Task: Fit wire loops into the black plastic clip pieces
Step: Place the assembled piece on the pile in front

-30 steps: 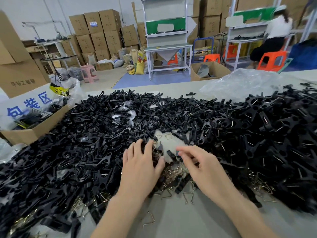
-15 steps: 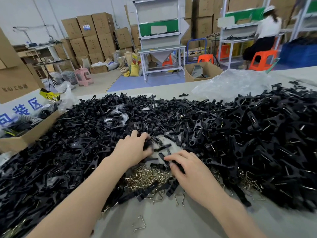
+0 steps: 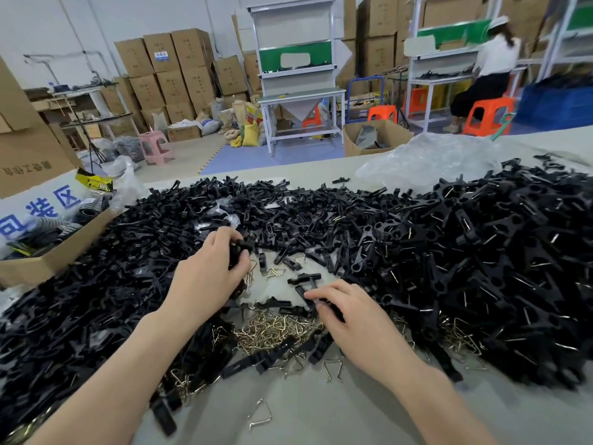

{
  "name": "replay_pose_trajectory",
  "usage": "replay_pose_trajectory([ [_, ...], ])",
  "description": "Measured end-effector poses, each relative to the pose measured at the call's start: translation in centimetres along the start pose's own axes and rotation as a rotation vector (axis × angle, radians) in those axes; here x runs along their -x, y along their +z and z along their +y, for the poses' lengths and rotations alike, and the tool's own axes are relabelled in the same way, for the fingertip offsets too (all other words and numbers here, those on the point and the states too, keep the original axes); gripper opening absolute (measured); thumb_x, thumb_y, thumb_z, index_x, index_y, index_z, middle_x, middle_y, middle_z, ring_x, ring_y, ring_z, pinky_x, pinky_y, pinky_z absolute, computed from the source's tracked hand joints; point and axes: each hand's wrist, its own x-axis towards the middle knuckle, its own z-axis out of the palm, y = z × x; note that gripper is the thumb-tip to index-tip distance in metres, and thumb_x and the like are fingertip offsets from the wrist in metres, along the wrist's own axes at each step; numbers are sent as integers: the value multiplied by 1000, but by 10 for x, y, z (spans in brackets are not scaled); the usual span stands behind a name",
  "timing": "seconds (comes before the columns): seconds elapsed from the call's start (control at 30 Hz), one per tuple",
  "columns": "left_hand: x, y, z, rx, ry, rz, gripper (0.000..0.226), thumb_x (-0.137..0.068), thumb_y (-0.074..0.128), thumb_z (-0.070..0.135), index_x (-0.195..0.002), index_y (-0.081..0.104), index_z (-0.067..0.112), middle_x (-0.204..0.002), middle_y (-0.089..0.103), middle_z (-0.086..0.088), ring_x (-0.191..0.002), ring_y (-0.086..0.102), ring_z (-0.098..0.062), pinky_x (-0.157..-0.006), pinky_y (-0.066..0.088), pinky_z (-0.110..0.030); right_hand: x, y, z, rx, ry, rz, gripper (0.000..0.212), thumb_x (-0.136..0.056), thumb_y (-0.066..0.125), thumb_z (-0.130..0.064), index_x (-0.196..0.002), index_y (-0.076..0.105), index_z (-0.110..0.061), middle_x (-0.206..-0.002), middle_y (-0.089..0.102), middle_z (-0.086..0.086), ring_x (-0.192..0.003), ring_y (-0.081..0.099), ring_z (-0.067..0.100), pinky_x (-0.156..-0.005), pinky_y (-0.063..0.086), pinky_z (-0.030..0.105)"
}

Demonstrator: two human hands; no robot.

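Black clip pieces (image 3: 449, 252) lie heaped across the grey table (image 3: 321, 412), ringing both your hands. A cardboard box (image 3: 64, 248) sits far left of your left hand, with blue characters "装区" on the white sheet (image 3: 41, 200) above it. Brass wire loops (image 3: 276, 329) are piled between your wrists. Your left hand (image 3: 208, 271) curls round a clip piece (image 3: 239, 248). Your right hand (image 3: 356, 319) pinches a second clip piece (image 3: 330, 310).

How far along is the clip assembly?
Done: the right-side heap of black plastic clips shows wire ends, so looks assembled. In hand: left hand grips black plastic clip pieces; right hand pinches another piece. Left: the big left heap of bare black pieces and the pile of brass-coloured wire loops.
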Motion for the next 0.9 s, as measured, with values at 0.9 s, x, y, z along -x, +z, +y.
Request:
replay_pose_trajectory([
  [0.9,76,29,89,644,33,88,33,-98,18,68,-117,40,55,-99,62,28,-83,65,3,-67,48,-13,0,3,-31,-756,50,-50,29,-108,47,-25,-128,65,-35,-117,72,-17,-112,66,2,-94,49,17],
])
